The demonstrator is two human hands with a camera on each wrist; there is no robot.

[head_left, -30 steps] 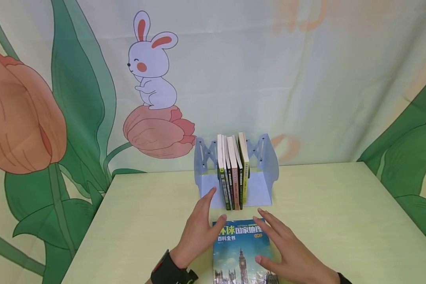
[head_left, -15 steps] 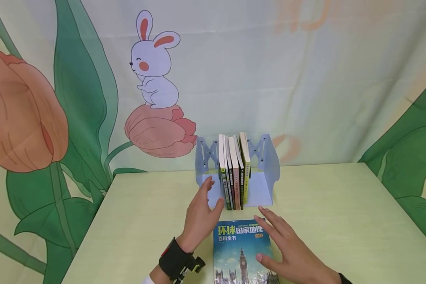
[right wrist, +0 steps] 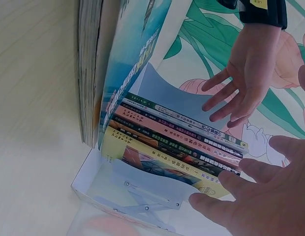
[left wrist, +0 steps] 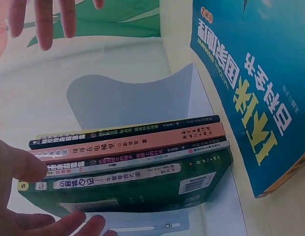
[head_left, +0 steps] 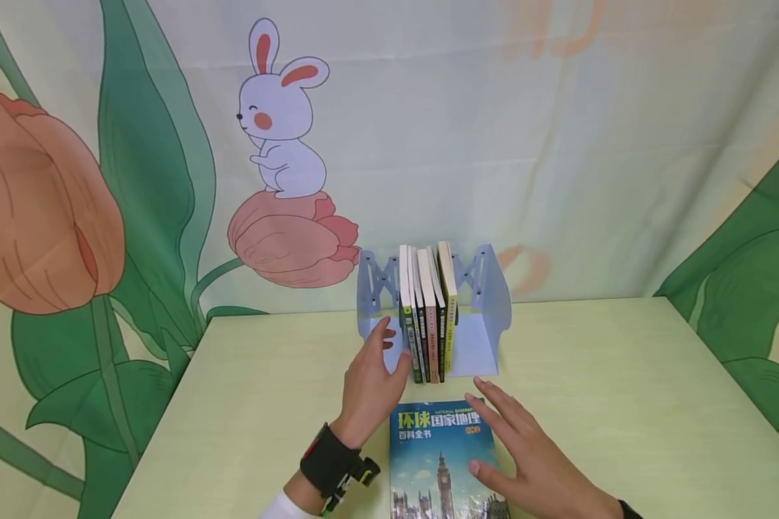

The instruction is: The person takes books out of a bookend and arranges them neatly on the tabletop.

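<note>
Several thin books (head_left: 428, 339) stand upright side by side in a pale blue expandable bookstand (head_left: 492, 313), leaning slightly. A green-spined book (left wrist: 128, 189) is at the left end of the row and a yellow one (right wrist: 157, 164) at the right. My left hand (head_left: 371, 389) is at the row's left side, fingers spread, with the thumb tip near the green spine. Nothing is in its grasp. My right hand (head_left: 532, 468) hovers with parted fingers over the right edge of a thick blue book (head_left: 441, 454) with a clock tower on its cover.
The blue book lies in front of the bookstand on a pale yellow-green table (head_left: 266, 404). Behind the table hangs a cloth backdrop (head_left: 428, 144) with a printed rabbit and tulips. A black band with a small camera (head_left: 337, 465) sits on my left wrist.
My left hand has moved forward and slightly right, from beside the blue book's top edge to the left end of the book row. My right hand has stayed nearly still.
</note>
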